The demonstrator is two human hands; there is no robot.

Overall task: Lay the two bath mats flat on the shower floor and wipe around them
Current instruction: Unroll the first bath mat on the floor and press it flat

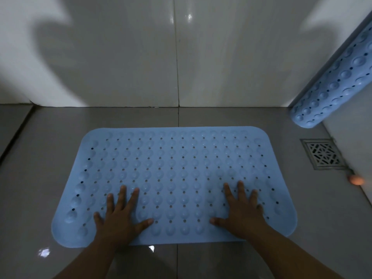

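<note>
Grey floor tiles (30, 178) filled the lower half of the frame, meeting the glossy white wall tiles (120, 57) along a seam across the middle. Spread flat on the floor at centre lay the blue bath mat (175, 168), its surface covered in rows of round bumps and small drain holes, its long side running left to right.

My left hand (118, 216) rested on the mat's lower left part — palm down, fingers spread wide, holding nothing, only pressing against the rubber. To the right of it, my right hand (241, 210) lay the same way on the mat's lower right part, fingers fanned out and flat, grasping nothing. Both forearms came in from the bottom edge of the frame.

Further right, a square metal floor drain (322, 154) sat in the floor, apart from the mat's right edge. In the upper right corner the second bath mat (334, 83) stood rolled up — leaning at a slant against the side wall, its lower end on the floor above the drain.
</note>
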